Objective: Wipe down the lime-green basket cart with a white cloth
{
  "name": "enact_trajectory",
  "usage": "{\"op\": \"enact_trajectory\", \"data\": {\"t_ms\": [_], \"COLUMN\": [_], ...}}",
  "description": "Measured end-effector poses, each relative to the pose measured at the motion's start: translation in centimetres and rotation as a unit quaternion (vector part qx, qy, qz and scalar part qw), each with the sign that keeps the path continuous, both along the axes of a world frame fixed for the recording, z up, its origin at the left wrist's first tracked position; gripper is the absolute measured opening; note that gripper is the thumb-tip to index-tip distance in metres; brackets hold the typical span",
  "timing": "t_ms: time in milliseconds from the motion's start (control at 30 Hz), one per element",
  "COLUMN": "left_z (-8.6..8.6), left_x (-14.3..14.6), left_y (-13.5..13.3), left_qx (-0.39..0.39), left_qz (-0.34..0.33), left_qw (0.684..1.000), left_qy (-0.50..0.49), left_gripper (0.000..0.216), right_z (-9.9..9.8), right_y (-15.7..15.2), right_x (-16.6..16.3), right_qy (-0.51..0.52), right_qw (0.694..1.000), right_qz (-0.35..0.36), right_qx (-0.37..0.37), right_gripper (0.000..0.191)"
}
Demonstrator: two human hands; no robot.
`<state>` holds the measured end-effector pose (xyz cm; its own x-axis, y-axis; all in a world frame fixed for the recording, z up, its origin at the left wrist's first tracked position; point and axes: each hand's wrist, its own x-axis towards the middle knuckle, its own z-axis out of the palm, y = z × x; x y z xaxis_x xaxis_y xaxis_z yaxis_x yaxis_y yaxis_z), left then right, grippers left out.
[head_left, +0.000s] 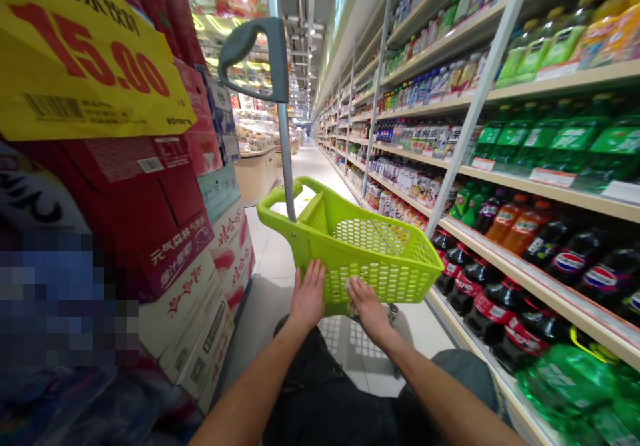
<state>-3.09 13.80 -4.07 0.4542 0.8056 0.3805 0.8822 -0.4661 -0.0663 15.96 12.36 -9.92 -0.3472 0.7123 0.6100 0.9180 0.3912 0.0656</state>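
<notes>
A lime-green rolling shopping basket (330,253) stands on the floor in front of me, its perforated side facing me. My left hand (309,296) lies on the solid lower corner of that side, fingers stretched out flat. Farther right, my right hand (369,307) presses a crumpled pale cloth (353,282) against the perforated wall; most of the cloth is hidden under the fingers. From the basket's left end rises a metal pole (286,159) with a grey handle (278,59) on it. Inside the basket a green divider (313,213) is visible.
Shelves (550,179) of bottled drinks line the right side. Stacked drink cartons (183,306) rise close on my left, under a yellow price sign (90,59). A tiled aisle (306,156) runs straight ahead. Large green bottles (565,373) lie low at the right.
</notes>
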Motion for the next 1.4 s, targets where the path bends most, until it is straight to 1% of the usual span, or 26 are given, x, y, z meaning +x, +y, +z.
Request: {"op": "enact_trajectory", "data": {"t_ms": [133, 167, 200, 233, 333, 367, 400, 433, 467, 567, 600, 633, 667, 767, 833, 867, 1000, 1033, 1067, 1100, 1200, 1233, 1267, 1300, 1333, 1400], "left_z": [0.4, 0.5, 0.6, 0.6, 0.3, 0.2, 0.0, -0.1, -0.2, -0.1, 0.0, 0.1, 0.2, 0.0, -0.3, -0.4, -0.4, -0.3, -0.1, 0.0, 0.3, 0.4, 0.5, 0.6, 0.7, 0.9], "left_x": [-1.1, -1.4, -1.6, -1.8, -2.5, -2.8, -3.2, -3.5, -3.9, -5.0, -5.4, -5.7, -6.0, -7.0, -7.5, -7.6, -7.6, -7.5, -7.5, -7.4, -7.1, -7.0, -6.8, -6.6, -6.2, -5.4], "left_y": [0.1, 0.1, 0.1, 0.0, 0.0, 0.1, 0.2, 0.3, 0.5, 0.8, 0.8, 0.9, 0.9, 1.1, 1.3, 1.4, 1.6, 1.5, 1.5, 1.4, 1.2, 1.1, 1.1, 1.1, 1.1, 1.2], "left_qx": [-0.005, -0.007, -0.009, -0.010, -0.007, -0.007, -0.006, -0.004, -0.003, 0.001, 0.004, 0.007, 0.011, 0.025, 0.029, 0.030, 0.043, 0.047, 0.052, 0.057, 0.066, 0.064, 0.058, 0.051, 0.046, 0.046], "left_qz": [0.025, 0.030, 0.033, 0.034, 0.039, 0.045, 0.053, 0.065, 0.078, 0.121, 0.130, 0.136, 0.139, 0.142, 0.149, 0.154, 0.169, 0.170, 0.170, 0.168, 0.154, 0.149, 0.145, 0.143, 0.141, 0.134], "left_qw": [1.000, 0.999, 0.999, 0.999, 0.999, 0.999, 0.998, 0.998, 0.997, 0.992, 0.991, 0.991, 0.990, 0.989, 0.988, 0.987, 0.984, 0.984, 0.984, 0.984, 0.985, 0.986, 0.987, 0.988, 0.988, 0.989], "left_qy": [-0.017, -0.020, -0.022, -0.023, -0.022, -0.020, -0.020, -0.019, -0.018, -0.017, -0.017, -0.018, -0.020, -0.031, -0.035, -0.035, -0.029, -0.029, -0.030, -0.030, -0.031, -0.032, -0.035, -0.038, -0.041, -0.048], "left_gripper": [0.071, 0.071, 0.071, 0.071, 0.070, 0.070, 0.070, 0.071, 0.071, 0.073, 0.074, 0.074, 0.074, 0.073, 0.072, 0.071, 0.068, 0.067, 0.067, 0.067, 0.068, 0.068, 0.068, 0.068, 0.068, 0.067], "right_z": [4.3, 4.8, 4.8, 4.3, 1.5, 0.9, 0.9, 1.5, 2.5, 6.6, 7.4, 7.7, 7.5, 5.2, 4.8, 5.3, 9.4, 9.8, 9.6, 8.9, 5.2, 4.4, 4.2, 4.5, 5.3, 7.4], "right_y": [2.1, 2.5, 2.7, 2.6, 1.8, 1.7, 1.7, 2.0, 2.4, 4.1, 4.6, 4.8, 4.9, 4.3, 4.1, 4.2, 5.4, 5.6, 5.6, 5.5, 4.2, 3.7, 3.4, 3.1, 3.1, 3.7], "right_x": [-1.6, -1.8, -1.9, -1.9, -2.3, -2.7, -3.4, -4.3, -5.3, -8.2, -8.8, -9.2, -9.4, -9.6, -10.1, -10.5, -12.5, -12.6, -12.4, -12.0, -10.0, -9.3, -8.6, -8.1, -7.6, -7.0], "right_qy": [0.039, 0.039, 0.033, 0.021, -0.020, -0.026, -0.026, -0.020, -0.010, 0.019, 0.019, 0.013, 0.000, -0.043, -0.053, -0.051, -0.027, -0.026, -0.030, -0.039, -0.070, -0.073, -0.069, -0.060, -0.046, -0.017], "right_qw": [0.997, 0.996, 0.997, 0.998, 0.999, 0.998, 0.998, 0.997, 0.996, 0.993, 0.992, 0.992, 0.992, 0.993, 0.992, 0.991, 0.987, 0.988, 0.988, 0.989, 0.990, 0.989, 0.990, 0.991, 0.991, 0.991], "right_qz": [0.020, 0.021, 0.022, 0.022, 0.034, 0.042, 0.051, 0.059, 0.066, 0.083, 0.086, 0.088, 0.091, 0.104, 0.111, 0.114, 0.106, 0.100, 0.097, 0.098, 0.108, 0.108, 0.102, 0.092, 0.079, 0.050], "right_qx": [0.067, 0.073, 0.071, 0.061, 0.024, 0.024, 0.028, 0.037, 0.050, 0.087, 0.092, 0.091, 0.083, 0.044, 0.042, 0.053, 0.116, 0.119, 0.114, 0.102, 0.064, 0.063, 0.070, 0.082, 0.096, 0.121], "right_gripper": [0.048, 0.048, 0.048, 0.047, 0.044, 0.044, 0.044, 0.045, 0.046, 0.048, 0.047, 0.046, 0.045, 0.038, 0.037, 0.038, 0.042, 0.041, 0.040, 0.038, 0.031, 0.030, 0.030, 0.032, 0.035, 0.042]}}
